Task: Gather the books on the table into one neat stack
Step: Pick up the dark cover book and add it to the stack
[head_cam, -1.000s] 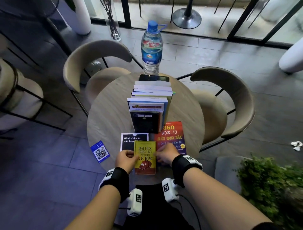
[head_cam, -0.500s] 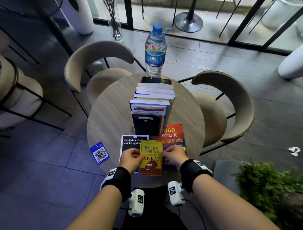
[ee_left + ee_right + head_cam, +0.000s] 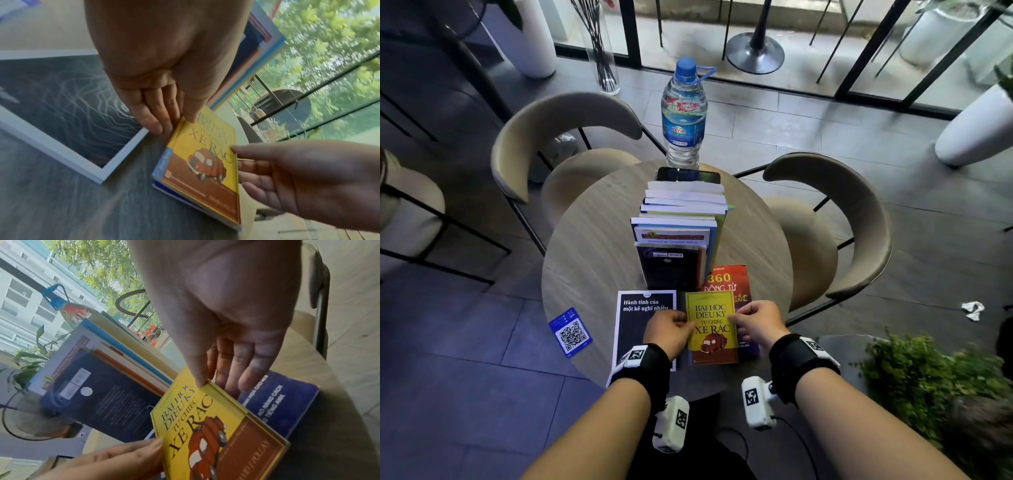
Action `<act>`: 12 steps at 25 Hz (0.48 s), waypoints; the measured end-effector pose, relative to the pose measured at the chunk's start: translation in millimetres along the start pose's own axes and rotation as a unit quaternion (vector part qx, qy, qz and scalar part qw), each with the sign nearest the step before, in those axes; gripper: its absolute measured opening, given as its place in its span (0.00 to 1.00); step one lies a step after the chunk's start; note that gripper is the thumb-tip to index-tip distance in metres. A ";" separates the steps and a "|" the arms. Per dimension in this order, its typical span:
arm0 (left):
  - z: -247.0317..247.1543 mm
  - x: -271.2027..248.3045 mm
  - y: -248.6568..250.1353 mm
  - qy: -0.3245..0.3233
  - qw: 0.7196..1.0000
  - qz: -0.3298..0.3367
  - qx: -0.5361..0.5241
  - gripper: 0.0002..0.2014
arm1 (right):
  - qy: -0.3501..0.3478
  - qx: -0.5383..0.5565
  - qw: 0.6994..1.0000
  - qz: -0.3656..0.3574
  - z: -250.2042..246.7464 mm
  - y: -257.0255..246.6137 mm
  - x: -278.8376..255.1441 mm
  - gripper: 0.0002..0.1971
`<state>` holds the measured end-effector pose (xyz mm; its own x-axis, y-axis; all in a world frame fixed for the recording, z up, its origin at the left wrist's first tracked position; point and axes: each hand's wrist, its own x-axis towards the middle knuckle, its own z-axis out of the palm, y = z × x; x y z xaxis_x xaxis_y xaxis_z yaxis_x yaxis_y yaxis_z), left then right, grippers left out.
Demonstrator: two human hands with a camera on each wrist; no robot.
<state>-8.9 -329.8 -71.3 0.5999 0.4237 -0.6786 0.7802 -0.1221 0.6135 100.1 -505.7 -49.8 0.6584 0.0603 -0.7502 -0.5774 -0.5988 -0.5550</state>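
A small yellow book (image 3: 710, 329) with a red truck on its cover lies over the red and blue "360" book (image 3: 727, 279) at the near edge of the round table (image 3: 592, 260). My left hand (image 3: 686, 323) pinches its left edge, thumb on top (image 3: 190, 113). My right hand (image 3: 737, 317) pinches its right edge, thumb on the cover and fingers (image 3: 246, 378) beneath. A black book with a white border (image 3: 633, 329) lies flat just to the left. Behind them, a stepped pile of several books (image 3: 678, 233) runs down the table's middle.
A water bottle (image 3: 683, 113) and a dark phone (image 3: 688, 174) sit at the far edge behind the pile. A blue QR card (image 3: 570, 332) sticks out over the left rim. Two beige chairs (image 3: 558, 137) (image 3: 852, 219) flank the table; a plant (image 3: 928, 377) stands at the right.
Both hands have shifted the yellow book to the right, off the black book and onto the red and blue one. The pile has not moved.
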 end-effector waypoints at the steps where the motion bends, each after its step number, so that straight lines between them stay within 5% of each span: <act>1: 3.4 0.8 3.9 -0.013 1.000 0.007 0.016 0.21 | 0.013 -0.011 1.000 0.000 -3.0 -0.8 0.9 0.08; 6: 1.1 1.6 12.6 -0.015 1.000 0.006 -0.004 0.21 | 0.079 -0.096 0.992 -0.020 -16.3 -0.2 13.7 0.12; 8: -15.1 -9.2 8.3 0.070 0.997 0.010 -0.027 0.20 | 0.087 -0.166 0.981 -0.053 -13.1 -3.0 12.2 0.13; 12: -52.8 -25.9 -16.7 0.222 0.974 0.003 -0.048 0.23 | -0.027 -0.168 0.981 -0.098 27.1 -12.6 -1.5 0.13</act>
<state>-46.8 -291.3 -42.6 0.4521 0.7725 -0.4459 0.7435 -0.0501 0.6668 93.3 -476.6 -51.4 0.7088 0.2368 -0.6645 -0.2453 -0.8004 -0.5470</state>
